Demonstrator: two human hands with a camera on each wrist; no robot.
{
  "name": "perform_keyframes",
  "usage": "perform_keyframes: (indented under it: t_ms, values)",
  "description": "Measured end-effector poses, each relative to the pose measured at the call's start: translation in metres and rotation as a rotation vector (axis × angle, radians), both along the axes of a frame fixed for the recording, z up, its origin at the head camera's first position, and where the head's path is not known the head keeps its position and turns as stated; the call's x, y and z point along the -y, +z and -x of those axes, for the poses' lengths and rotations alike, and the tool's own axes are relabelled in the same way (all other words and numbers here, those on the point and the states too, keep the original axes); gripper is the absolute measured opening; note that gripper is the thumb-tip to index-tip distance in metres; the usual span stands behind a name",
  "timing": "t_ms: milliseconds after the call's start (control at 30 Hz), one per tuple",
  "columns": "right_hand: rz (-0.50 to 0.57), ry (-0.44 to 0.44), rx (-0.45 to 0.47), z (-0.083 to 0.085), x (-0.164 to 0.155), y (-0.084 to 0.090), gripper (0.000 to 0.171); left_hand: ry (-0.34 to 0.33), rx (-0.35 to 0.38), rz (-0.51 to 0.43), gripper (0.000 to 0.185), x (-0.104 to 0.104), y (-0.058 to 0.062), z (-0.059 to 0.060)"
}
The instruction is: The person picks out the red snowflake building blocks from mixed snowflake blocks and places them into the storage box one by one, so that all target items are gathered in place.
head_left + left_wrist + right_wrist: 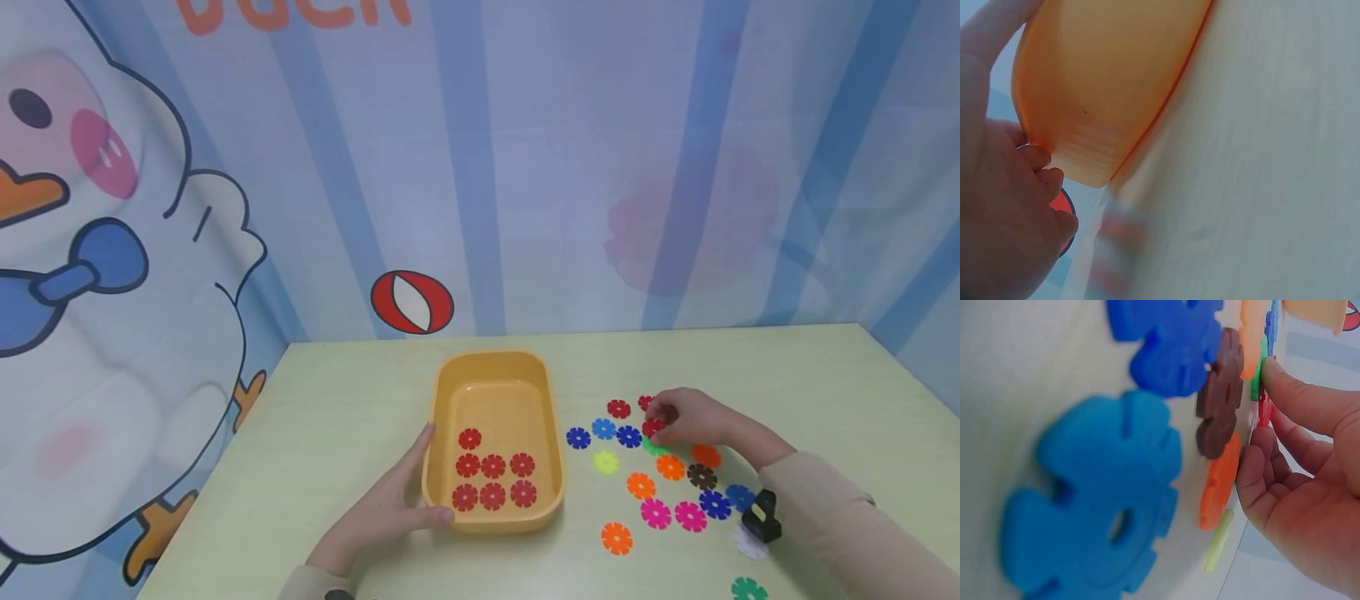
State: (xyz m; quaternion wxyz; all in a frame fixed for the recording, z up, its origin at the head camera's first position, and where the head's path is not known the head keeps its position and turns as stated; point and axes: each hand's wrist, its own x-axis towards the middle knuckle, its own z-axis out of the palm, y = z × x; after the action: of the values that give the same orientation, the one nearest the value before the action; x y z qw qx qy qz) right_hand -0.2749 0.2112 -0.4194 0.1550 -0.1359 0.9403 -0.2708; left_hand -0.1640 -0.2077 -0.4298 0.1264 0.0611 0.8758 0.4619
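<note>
My left hand [390, 504] grips the left side of a yellow plastic tray [501, 404], thumb at its near-left corner. In the left wrist view its fingers bend against the tray wall [1110, 81]. Several red notched plastic discs [492, 465] lie in rows in the tray's near half. To the right of the tray, my right hand [693, 417] pinches a red notched disc [654, 427] between thumb and fingers, close over a green disc [656, 447]. The right wrist view shows that red disc [1264, 409] at the fingertips, partly hidden by the hand.
Loose discs lie around the right hand: dark blue [578, 438], orange [617, 538], pink [691, 517], brown [702, 477] and others. Another red disc [618, 408] lies just left of the hand. A white disc [750, 543] sits partly under the right wrist. A printed curtain [570, 167] hangs behind the table.
</note>
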Motion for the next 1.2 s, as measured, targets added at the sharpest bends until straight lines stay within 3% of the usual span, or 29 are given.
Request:
perform_keyframes:
  t_ms: [533, 900, 1200]
  values:
    - [0.061, 0.016, -0.01, 0.0, -0.002, -0.002, 0.03, -0.04, -0.026, -0.014, 0.112, 0.002, -0.002, 0.001]
    - [0.109, 0.09, 0.001, 0.002, -0.004, 0.005, 0.014, -0.032, -0.03, -0.014, 0.111, 0.001, -0.002, 0.001]
    - [0.188, 0.151, 0.023, 0.002, 0.002, 0.016, 0.011, -0.034, -0.027, -0.018, 0.111, 0.002, -0.002, 0.002]
